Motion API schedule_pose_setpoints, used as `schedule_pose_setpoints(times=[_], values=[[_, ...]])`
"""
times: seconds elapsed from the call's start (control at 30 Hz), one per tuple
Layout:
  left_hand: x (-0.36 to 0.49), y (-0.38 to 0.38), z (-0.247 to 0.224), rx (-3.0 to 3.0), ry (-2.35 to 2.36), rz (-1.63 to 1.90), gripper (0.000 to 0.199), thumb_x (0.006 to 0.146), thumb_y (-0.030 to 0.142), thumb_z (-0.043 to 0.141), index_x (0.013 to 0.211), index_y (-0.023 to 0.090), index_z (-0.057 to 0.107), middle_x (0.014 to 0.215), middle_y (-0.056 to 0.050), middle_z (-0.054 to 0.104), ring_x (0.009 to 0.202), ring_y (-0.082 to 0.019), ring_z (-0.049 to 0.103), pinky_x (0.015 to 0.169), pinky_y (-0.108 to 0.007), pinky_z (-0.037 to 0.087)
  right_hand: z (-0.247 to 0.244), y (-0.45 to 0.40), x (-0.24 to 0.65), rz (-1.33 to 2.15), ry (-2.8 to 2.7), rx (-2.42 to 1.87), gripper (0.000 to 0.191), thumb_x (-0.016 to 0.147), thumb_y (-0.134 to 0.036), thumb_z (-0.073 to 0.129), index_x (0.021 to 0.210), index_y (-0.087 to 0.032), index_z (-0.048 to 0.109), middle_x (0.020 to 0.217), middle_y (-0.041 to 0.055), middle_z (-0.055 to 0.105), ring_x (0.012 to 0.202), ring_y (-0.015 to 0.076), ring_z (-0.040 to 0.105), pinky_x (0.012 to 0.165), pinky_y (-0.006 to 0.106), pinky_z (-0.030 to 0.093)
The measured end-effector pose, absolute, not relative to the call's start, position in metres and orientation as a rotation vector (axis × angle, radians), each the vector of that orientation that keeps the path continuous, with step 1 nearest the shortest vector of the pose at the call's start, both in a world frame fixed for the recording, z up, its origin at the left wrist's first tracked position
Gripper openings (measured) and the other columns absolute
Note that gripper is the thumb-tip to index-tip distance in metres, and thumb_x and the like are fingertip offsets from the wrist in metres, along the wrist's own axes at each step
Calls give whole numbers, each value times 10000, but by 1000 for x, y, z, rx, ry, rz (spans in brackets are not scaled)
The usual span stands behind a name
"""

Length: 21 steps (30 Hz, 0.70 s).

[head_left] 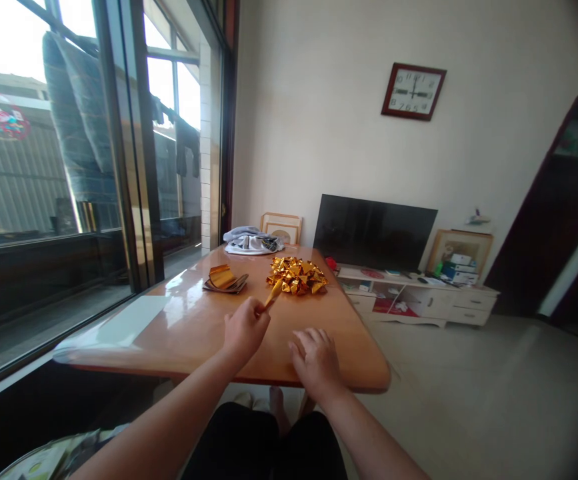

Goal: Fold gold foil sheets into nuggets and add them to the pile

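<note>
My left hand [245, 328] is closed in a pinch on the lower end of a folded gold foil paper piece [273, 294], which points up and away from me. Beyond its tip lies a heap of folded gold foil pieces [299, 276] on the glossy wooden table [349, 357]. To the left of the heap sits a small stack of gold and brown paper sheets [225, 280]. My right hand [315, 360] rests near the table's front edge, fingers slightly bent and apart, holding nothing.
Folded cloth [253, 241] lies at the table's far end. A pale sheet [131, 320] covers part of the left side, beside the window frame [133, 147]. Past the table stand a television [375, 230] and a low white cabinet [431, 300]. My legs are under the near edge.
</note>
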<state>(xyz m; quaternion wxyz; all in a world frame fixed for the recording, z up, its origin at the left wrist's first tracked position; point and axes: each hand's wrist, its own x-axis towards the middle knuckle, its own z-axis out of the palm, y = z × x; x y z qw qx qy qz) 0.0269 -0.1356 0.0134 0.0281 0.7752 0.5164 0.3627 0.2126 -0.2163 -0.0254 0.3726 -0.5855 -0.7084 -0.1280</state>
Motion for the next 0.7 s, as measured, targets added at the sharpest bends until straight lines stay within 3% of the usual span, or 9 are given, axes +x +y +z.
schedule_pose_setpoints(times=[0.1, 0.27, 0.5, 0.7], values=[[29, -133, 22, 2520, 1596, 1168, 110, 932, 222, 497, 944, 219, 607, 980, -64, 693, 976, -249, 614, 856, -393, 343, -22, -208, 218, -338, -1786, -1533, 279, 929, -278, 611, 1198, -245, 678, 1057, 92, 690, 1011, 282, 569, 890, 397, 400], [41, -138, 12, 2804, 1385, 1006, 137, 925, 212, 527, 851, 226, 640, 931, -65, 684, 939, -258, 596, 883, -429, 325, -17, -197, 220, -383, -1770, -1580, 420, 873, -216, 650, 1290, -252, 619, 1145, 107, 669, 1051, 297, 555, 895, 404, 409], [50, -135, -7, 2925, 1243, 766, 185, 932, 205, 513, 809, 218, 650, 901, -70, 687, 869, -246, 609, 794, -391, 349, -20, -185, 222, -273, -1954, -1651, 97, 892, -195, 637, 910, -261, 706, 954, 42, 688, 975, 237, 567, 837, 338, 393], [47, -123, -9, 2880, 1224, 666, 144, 894, 194, 536, 840, 223, 667, 919, -54, 701, 865, -228, 623, 761, -353, 359, -22, -181, 228, -131, -2051, -1689, 153, 945, -237, 587, 870, -254, 720, 894, 34, 680, 929, 205, 580, 816, 296, 389]])
